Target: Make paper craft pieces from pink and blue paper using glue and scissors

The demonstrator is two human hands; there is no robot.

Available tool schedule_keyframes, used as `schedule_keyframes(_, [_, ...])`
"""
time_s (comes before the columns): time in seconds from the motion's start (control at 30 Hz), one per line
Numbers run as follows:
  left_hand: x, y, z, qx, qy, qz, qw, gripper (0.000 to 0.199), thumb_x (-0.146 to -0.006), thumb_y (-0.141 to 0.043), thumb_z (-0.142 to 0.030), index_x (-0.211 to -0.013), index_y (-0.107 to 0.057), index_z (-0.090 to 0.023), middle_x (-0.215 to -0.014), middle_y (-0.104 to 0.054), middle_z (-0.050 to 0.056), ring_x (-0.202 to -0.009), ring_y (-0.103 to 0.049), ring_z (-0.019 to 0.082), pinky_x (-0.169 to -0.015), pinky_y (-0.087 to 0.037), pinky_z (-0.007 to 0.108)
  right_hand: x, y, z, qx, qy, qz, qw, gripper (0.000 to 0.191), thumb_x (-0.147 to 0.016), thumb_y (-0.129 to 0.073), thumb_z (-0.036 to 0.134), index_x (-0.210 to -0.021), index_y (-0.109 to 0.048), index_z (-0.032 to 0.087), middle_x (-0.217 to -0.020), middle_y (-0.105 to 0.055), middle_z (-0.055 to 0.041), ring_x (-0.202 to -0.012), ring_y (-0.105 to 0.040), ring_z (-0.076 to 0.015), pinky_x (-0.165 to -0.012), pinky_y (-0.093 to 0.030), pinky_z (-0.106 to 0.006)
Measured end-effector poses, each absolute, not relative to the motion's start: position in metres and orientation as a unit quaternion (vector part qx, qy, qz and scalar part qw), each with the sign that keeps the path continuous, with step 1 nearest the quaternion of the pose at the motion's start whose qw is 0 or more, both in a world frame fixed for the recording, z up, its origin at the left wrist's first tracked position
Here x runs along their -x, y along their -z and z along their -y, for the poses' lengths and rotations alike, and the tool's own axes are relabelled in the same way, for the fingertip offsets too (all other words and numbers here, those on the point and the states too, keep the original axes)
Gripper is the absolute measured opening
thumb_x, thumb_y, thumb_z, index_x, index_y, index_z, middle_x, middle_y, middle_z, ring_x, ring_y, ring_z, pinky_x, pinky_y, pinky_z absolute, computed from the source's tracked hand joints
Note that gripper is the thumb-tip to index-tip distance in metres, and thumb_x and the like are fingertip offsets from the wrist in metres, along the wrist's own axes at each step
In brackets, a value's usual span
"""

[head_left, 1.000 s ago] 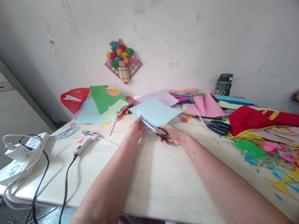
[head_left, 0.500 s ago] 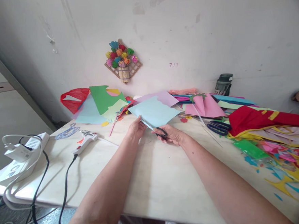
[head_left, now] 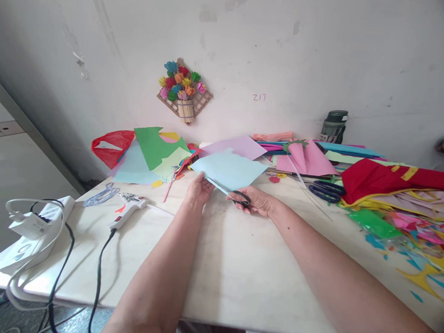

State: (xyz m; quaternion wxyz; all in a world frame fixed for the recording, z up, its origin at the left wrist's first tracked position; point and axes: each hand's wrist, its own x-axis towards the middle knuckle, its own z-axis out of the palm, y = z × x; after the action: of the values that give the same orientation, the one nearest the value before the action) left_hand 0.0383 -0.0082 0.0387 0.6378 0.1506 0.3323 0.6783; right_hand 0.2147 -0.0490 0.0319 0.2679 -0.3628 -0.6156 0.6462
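Note:
A sheet of light blue paper (head_left: 231, 168) is held up over the middle of the table, its far edge cut unevenly. My left hand (head_left: 200, 188) pinches its near left edge, thumb on top. Black-handled scissors (head_left: 240, 198) are in my right hand (head_left: 255, 201), fingers through the loops. Their blades lie along the near edge of the paper and point toward my left hand. How far the blades are parted is too small to tell.
Left are a glue gun (head_left: 127, 214), its cord and a power strip (head_left: 57, 216). Coloured paper (head_left: 156, 154) lies at the back. Rightward are navy-handled scissors (head_left: 324, 191), red cloth (head_left: 380, 180) and paper scraps (head_left: 420, 271). A bottle (head_left: 333, 127) stands by the wall.
My left hand has shifted slightly left along the paper's edge. The scissors and my right hand hold nearly the same place; the whole view has moved a little.

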Motion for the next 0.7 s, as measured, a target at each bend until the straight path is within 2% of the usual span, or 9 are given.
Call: schedule_keyframes(0.7, [-0.0425,-0.0401,0.0102,-0.134,-0.691,-0.342,0.622,0.011,-0.082,-0.044,-0.015,-0.075,-0.052,-0.013,-0.062,-0.061,0.003,-0.058,-0.06,0.012,-0.063,-0.052,0.028,-0.2109,-0.039,0.0558,0.375,-0.648,0.601,0.279,0.031,-0.071,-0.057,0.04,-0.082,-0.056,0.011,-0.044,-0.045,0.0059,-0.031,-0.032,-0.0012,-0.028,-0.018,-0.013])
